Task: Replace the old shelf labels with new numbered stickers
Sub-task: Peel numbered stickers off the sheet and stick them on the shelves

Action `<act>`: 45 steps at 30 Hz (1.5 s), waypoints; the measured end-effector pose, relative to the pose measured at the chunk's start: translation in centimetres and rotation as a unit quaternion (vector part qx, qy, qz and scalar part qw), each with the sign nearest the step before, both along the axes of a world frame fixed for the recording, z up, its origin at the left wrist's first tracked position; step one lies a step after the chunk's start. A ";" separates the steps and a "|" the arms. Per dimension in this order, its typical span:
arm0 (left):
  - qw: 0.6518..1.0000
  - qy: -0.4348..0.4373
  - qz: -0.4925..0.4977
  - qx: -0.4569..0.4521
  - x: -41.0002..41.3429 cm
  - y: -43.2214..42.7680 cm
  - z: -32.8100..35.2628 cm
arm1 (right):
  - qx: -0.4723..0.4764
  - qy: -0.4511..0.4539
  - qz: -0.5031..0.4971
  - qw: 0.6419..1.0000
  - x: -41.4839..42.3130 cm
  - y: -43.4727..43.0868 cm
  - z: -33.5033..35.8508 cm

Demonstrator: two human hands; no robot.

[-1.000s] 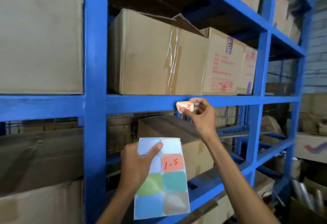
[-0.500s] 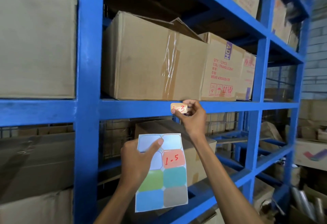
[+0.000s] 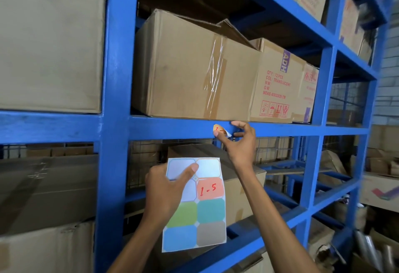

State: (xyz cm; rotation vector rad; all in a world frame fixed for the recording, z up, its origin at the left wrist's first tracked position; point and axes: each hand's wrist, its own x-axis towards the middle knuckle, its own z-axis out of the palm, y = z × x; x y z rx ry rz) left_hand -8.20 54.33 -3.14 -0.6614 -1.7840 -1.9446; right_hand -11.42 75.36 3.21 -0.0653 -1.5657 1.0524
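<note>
The small orange sticker (image 3: 219, 130) lies on the front face of the blue shelf beam (image 3: 172, 127), its long axis running level along the beam. It has red handwriting on it, of which only "1-" shows, and its right end curls away from the metal, showing a white underside. The right hand (image 3: 240, 144) pinches it, thumb tip against the lower left edge and forefinger hooked over the beam just above the right end, with the other fingers curled. Lower down, the left hand (image 3: 165, 188) holds the one sticker sheet (image 3: 201, 215) upright, long axis nearly vertical, with the thumb pressed across its upper left and the fingers hidden behind. The sheet has eight spaces in two columns. Three are pale and bare; five are coloured: orange marked "1-5", green, teal, blue and grey-brown. Three cardboard boxes (image 3: 177, 67) stand in a row on the shelf directly above the sticker.
</note>
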 end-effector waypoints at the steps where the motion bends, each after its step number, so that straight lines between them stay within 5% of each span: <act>1: 1.000 0.001 0.000 0.003 0.0 -0.1 0.0 | -0.001 0.006 -0.006 1.000 0.0 0.0 0.0; 31: 0.999 -0.006 0.036 0.017 0.7 -3.1 0.0 | -0.175 -0.059 0.188 0.965 -1.0 4.7 2.5; 33: 0.999 -0.008 0.037 0.019 1.1 -3.2 0.1 | -0.151 -0.020 0.155 0.976 -1.3 3.6 1.8; 36: 0.999 -0.007 0.038 0.016 1.4 -3.1 0.0 | -0.020 0.040 -0.024 0.999 -1.6 1.2 0.1; 39: 0.999 -0.004 0.040 0.017 1.5 -2.9 -0.1 | 0.096 0.068 -0.159 0.980 -1.4 -0.2 -0.8; 45: 0.999 0.000 0.043 0.028 1.8 -3.3 0.1 | 0.221 0.071 -0.241 0.942 -1.6 -1.3 -3.6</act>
